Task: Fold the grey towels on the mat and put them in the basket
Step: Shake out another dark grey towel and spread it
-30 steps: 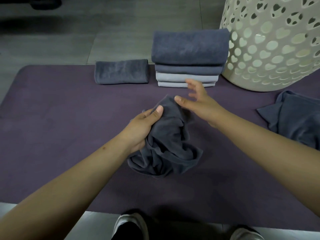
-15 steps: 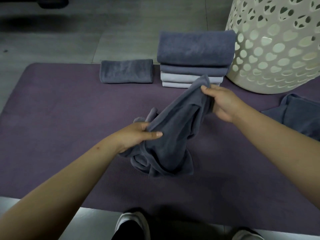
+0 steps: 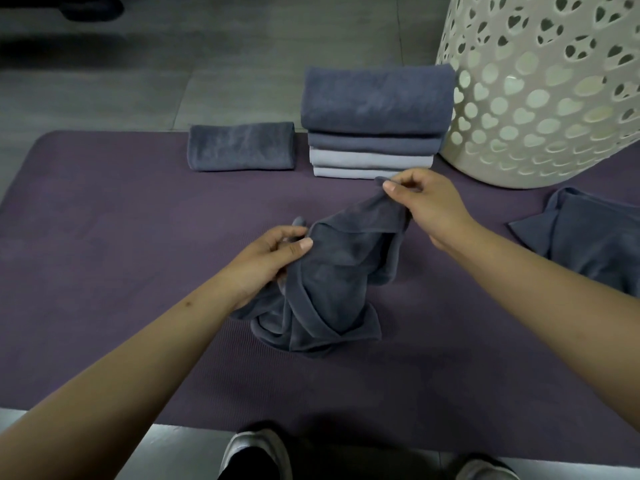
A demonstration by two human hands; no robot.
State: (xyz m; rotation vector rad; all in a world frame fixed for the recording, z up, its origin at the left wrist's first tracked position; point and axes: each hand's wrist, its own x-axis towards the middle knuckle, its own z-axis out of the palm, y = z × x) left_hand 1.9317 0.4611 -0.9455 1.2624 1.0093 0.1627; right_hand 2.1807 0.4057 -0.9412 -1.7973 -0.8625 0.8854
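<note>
Right hand [image 3: 429, 206] now pinching towel [image 3: 332, 289] corner, shifted rightward; left hand [image 3: 270, 261] still pinching edge.

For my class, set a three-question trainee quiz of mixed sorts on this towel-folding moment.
1. True or false: the right hand pinches a corner of the crumpled towel.
2. The small folded towel lies where from the towel stack? A) on top of it B) to its left on the mat C) inside the basket
3. Fill in: the left hand grips the ______ towel.

Key: 1 true; 2 B; 3 crumpled.
</note>
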